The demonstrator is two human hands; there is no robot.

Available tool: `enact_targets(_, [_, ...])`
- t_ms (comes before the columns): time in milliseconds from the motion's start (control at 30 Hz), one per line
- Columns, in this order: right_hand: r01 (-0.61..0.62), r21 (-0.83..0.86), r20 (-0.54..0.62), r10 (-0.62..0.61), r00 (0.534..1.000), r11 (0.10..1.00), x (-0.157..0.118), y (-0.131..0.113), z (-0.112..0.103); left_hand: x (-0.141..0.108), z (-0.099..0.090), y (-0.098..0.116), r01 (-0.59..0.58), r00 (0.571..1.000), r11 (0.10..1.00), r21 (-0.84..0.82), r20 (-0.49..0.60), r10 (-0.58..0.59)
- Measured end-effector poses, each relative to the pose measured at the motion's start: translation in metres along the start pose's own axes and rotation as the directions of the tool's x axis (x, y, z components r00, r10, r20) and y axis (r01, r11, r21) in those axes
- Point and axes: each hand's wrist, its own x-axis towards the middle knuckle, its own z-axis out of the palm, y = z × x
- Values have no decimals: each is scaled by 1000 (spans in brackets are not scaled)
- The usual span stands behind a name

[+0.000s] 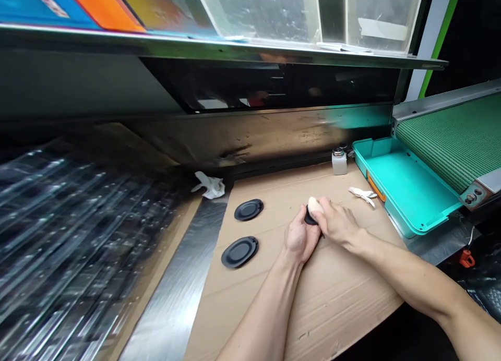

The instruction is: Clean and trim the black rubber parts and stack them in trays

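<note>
My left hand (299, 237) is closed around a black oval plastic piece (310, 218), which is mostly hidden by the fingers. Pressed against that piece is a cream-coloured pad (314, 205), pinched in my right hand (337, 221); whether it is cloth or sponge I cannot tell. Both hands meet over the cardboard sheet (332, 309). To their left lie two similar black oval pieces, one farther back (249, 209) and one nearer (240, 252), both flat on the cardboard.
A small bottle with a metal top (339, 163) stands at the back. White crumpled scraps lie right (363, 195) and left (210, 185). A turquoise tray (415, 186) sits beside a green conveyor belt (457, 136). Stacked clear plastic trays (78, 236) fill the left. A shelf (235, 47) overhangs the back.
</note>
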Motion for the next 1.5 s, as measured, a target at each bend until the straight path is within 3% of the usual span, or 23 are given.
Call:
enact_targets(200, [122,-83,60,-117,991,989,6,5,0,-1,-4,0,6,999,999,36,-43,-5])
enact_targets(300, [38,-90,72,-32,997,995,2,4,-4,-1,-5,1,-21,998,999,44,-51,23])
enact_targets(433, [43,-63,132,-34,991,997,-3,3,-7,0,-4,2,-13,997,999,42,-74,16])
enact_targets(533, [-28,-64,70,33,997,998,-3,2,-5,1,-4,1,-48,996,998,48,-74,52])
enact_targets(700, [8,-72,26,-6,1000,997,1,10,-3,2,-6,2,-40,995,998,43,-86,43])
enact_targets(800, [-95,-35,-74,92,993,995,5,21,-10,2,-7,6,-53,992,998,18,-109,55])
enact_targets(933, [-85,48,-140,91,986,995,7,31,-27,5,-7,14,-36,996,999,-11,-81,35])
enact_targets(1067, [-74,-142,-167,49,985,987,7,42,-42,7,-10,20,-59,994,998,-36,-97,55])
enact_targets(1167, [-206,-251,-197,159,968,946,7,56,-47,7,-11,21,-65,993,997,-35,-103,61])
enact_targets(1267, [-265,-236,-102,248,964,935,7,64,-46,7,-10,20,-77,991,997,-27,-108,74])
enact_targets(1333, [-174,-180,-78,162,984,968,8,59,-42,7,-9,16,-90,990,996,-19,-108,88])
enact_targets(1400, [9,-115,-66,-16,998,993,7,46,-33,7,-7,12,-99,991,995,-15,-95,97])
enact_targets(1500, [229,-44,-42,-231,972,972,4,19,-13,7,-5,5,-103,994,995,-13,-48,102])
